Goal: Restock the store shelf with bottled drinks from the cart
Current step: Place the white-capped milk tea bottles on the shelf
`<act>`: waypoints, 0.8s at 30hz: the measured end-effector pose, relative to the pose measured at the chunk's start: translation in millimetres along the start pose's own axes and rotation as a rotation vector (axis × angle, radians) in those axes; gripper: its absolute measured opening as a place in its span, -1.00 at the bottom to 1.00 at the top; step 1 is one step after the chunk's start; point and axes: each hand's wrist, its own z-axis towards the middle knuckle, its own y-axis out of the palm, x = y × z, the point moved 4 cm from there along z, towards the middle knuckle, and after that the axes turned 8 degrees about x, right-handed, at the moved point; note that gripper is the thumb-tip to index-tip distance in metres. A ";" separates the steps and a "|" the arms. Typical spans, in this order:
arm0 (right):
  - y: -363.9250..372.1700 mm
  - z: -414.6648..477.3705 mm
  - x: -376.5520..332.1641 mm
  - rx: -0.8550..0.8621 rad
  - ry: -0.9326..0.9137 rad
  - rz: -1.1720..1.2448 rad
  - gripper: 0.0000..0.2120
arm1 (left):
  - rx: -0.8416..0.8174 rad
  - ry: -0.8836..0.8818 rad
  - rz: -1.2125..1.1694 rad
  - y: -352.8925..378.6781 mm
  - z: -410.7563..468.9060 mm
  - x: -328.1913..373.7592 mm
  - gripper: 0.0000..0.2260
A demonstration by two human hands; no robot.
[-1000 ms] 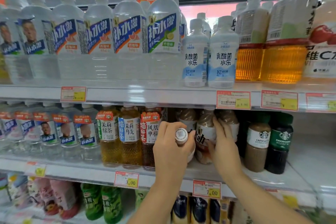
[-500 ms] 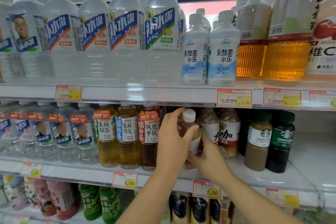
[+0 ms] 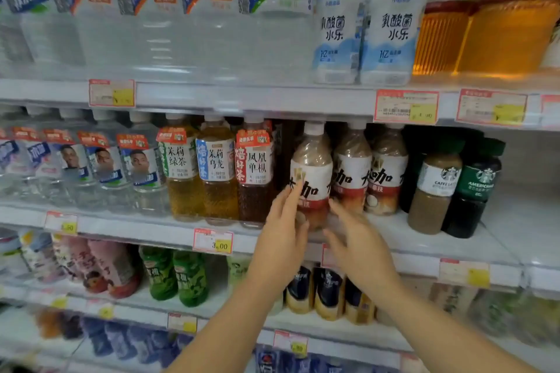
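Observation:
A brown milk-tea bottle [image 3: 312, 172] with a white cap and a red and white label stands upright at the front of the middle shelf [image 3: 424, 239]. Two more of the same kind [image 3: 353, 172] [image 3: 389, 172] stand to its right. My left hand [image 3: 286, 230] has straight fingers, and its fingertips touch the lower left side of the front bottle. My right hand [image 3: 354, 239] hovers with loose fingers at the bottle's lower right; contact is unclear. Neither hand grips anything.
Tea bottles [image 3: 216, 172] stand directly left of the milk tea, two Starbucks coffee bottles [image 3: 454, 187] to the right. The upper shelf [image 3: 242, 97] holds large water bottles and white drinks [image 3: 391, 27]. Lower shelves carry green bottles [image 3: 175, 275] and dark bottles [image 3: 327, 291].
The bottle held in my left hand now stands on the middle shelf. Both hands have let go and drawn back a little; the view has dropped and moved closer.

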 end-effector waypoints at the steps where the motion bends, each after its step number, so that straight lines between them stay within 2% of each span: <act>1: -2.4 -12.6 -2.7 0.066 -0.064 0.004 -0.53 | 0.004 0.050 0.041 -3.7 -14.3 -2.9 -0.46; 3: -0.5 -43.9 -9.6 0.154 -0.186 0.063 -0.65 | 0.030 0.117 0.091 -10.5 -52.2 -16.4 -0.60; 5: 21.1 -84.2 -6.8 0.107 -0.258 0.107 -0.72 | 0.029 0.074 0.119 -13.5 -102.3 -44.8 -0.71; 7: 58.5 -129.6 2.9 -0.059 -0.233 0.134 -0.75 | -0.009 -0.078 0.134 -14.3 -164.1 -84.1 -0.77; 11: 147.3 -228.3 32.8 -0.452 -0.037 0.144 -0.72 | -0.103 -0.505 0.236 -23.9 -308.5 -167.7 -0.79; 16: 238.7 -339.4 57.6 -0.868 0.072 0.047 -0.76 | -0.190 -0.896 0.362 -42.2 -452.7 -223.8 -0.79; 20: 296.9 -405.5 65.1 -1.078 0.093 -0.008 -0.67 | -0.315 -1.083 0.377 -32.6 -531.0 -256.4 -0.73; 24: 338.7 -449.6 67.9 -1.238 0.049 -0.076 -0.46 | -0.518 -1.089 0.345 -3.1 -568.6 -279.9 -0.61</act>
